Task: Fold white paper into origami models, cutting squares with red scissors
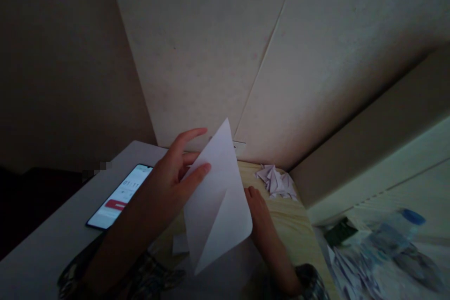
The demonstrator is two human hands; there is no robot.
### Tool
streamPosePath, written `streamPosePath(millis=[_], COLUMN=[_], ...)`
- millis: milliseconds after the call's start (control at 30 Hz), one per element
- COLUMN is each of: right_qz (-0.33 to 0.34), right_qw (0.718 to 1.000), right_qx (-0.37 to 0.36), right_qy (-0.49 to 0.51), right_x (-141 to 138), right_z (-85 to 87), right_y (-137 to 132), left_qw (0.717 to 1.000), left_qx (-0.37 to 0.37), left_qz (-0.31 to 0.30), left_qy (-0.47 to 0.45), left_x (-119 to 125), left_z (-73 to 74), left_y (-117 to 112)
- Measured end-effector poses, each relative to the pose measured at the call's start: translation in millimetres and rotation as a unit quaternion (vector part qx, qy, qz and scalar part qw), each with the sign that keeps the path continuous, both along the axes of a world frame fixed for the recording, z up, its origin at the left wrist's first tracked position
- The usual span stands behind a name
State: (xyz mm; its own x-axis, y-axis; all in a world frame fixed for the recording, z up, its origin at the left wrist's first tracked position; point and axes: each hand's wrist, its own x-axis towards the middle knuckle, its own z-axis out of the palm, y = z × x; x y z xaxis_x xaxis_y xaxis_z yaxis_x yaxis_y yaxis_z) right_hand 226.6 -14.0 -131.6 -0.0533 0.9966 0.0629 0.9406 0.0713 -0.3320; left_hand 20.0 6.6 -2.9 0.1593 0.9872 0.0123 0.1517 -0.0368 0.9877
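A white sheet of paper (211, 197) with a folded flap along its lower right is held up in front of me, its point toward the wall. My left hand (179, 168) pinches its left edge, thumb on the near face and index finger stretched out beyond it. At the right edge is my right hand (256, 206); its fingers are curled and partly hidden behind the paper, so I cannot tell how firmly they grip it. Below the sheet, a small white paper piece (180, 244) lies on the surface.
A lit phone (121, 197) showing a timer lies on the white table (45, 243) at left. Folded paper shapes (276, 181) sit on the wooden surface (298, 225) near the wall. Lower right, a clear plastic bottle (397, 229) with a blue cap lies among papers (351, 272).
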Motion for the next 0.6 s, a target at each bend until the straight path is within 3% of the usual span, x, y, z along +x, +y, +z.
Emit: streamPosePath(millis=[133,233,300,367,400,500,600], right_qz=[0.009,0.012,0.014,0.064,0.092,0.209,0.276], right_qw=[1.000,0.999,0.979,0.946,0.941,0.937,0.920], right_qx=[-0.003,0.029,0.145,0.260,0.276,0.265,0.271], right_qy=[-0.005,0.026,0.143,0.183,0.172,0.096,0.056], right_x=[-4,1,5,6,6,-2,-13], right_z=[6.8,33.8,60.4,87.5,99.1,120.0,123.2], right_y=[3,1,-7,-17,-22,-32,-29], left_qw=[0.999,0.997,0.995,0.991,0.990,0.989,0.990], left_qx=[0.001,0.032,0.065,0.083,0.085,0.086,0.093], left_qz=[0.015,0.036,0.070,0.104,0.114,0.120,0.109], left_qy=[-0.040,-0.052,-0.037,-0.009,0.001,0.003,0.013], left_x=[0,0,0,0,0,2,2], left_z=[0.1,2.2,4.2,6.0,6.6,6.9,6.0], left_y=[2,2,1,-1,-1,-3,-4])
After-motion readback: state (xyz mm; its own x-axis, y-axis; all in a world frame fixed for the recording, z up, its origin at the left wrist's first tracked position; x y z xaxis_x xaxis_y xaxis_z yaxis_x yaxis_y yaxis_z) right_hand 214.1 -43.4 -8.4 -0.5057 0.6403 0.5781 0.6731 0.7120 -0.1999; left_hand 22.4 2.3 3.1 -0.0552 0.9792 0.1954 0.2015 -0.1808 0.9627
